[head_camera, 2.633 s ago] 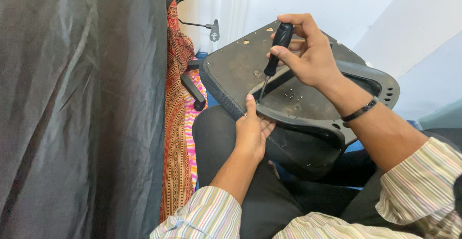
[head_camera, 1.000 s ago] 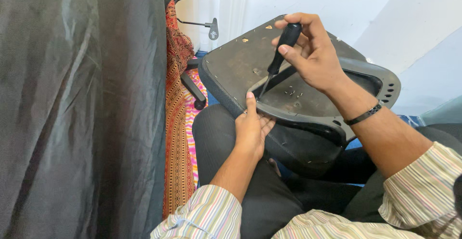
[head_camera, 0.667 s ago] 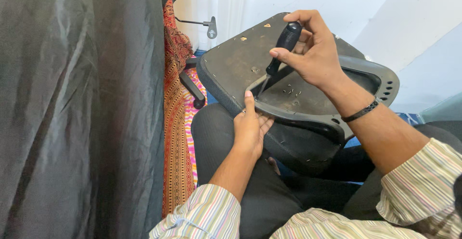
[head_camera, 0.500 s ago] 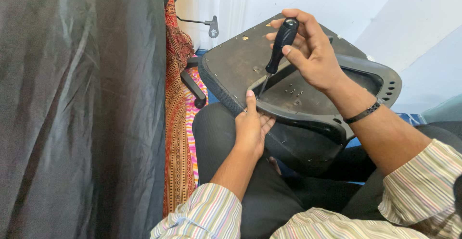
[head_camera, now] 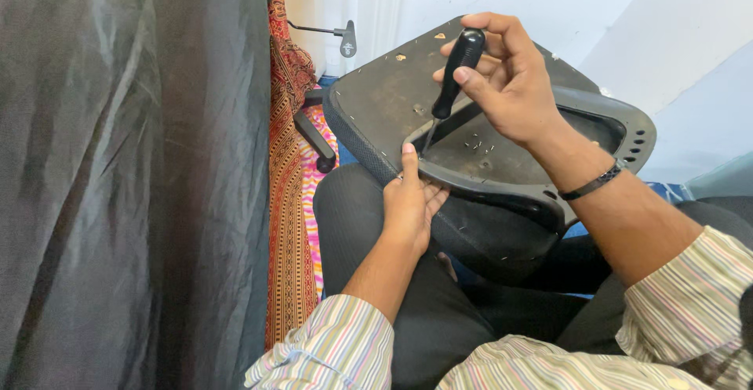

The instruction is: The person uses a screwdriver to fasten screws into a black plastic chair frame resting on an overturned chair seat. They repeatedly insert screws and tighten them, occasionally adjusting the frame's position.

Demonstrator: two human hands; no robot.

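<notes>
Screwdriver: where the dark seat base meets its plastic rim, we see a black-handled screwdriver [head_camera: 459,64] standing tilted in the upper centre of the frame, tip down in the recess.
Right hand: our right hand [head_camera: 510,84] is clenched round the handle, a dark wristband just below it.
Left hand: our left hand [head_camera: 409,205] grips the near rim, thumb up beside the tip.
Seat base: the upturned black chair seat [head_camera: 376,100] rests on our lap at centre right, specks of debris on it.
Legs: dark trousers [head_camera: 353,225] under the seat.
Sleeves: striped, at the lower edge.
Cloth: grey fabric [head_camera: 118,178] fills the left; a patterned red cloth [head_camera: 286,202] hangs beside it.
</notes>
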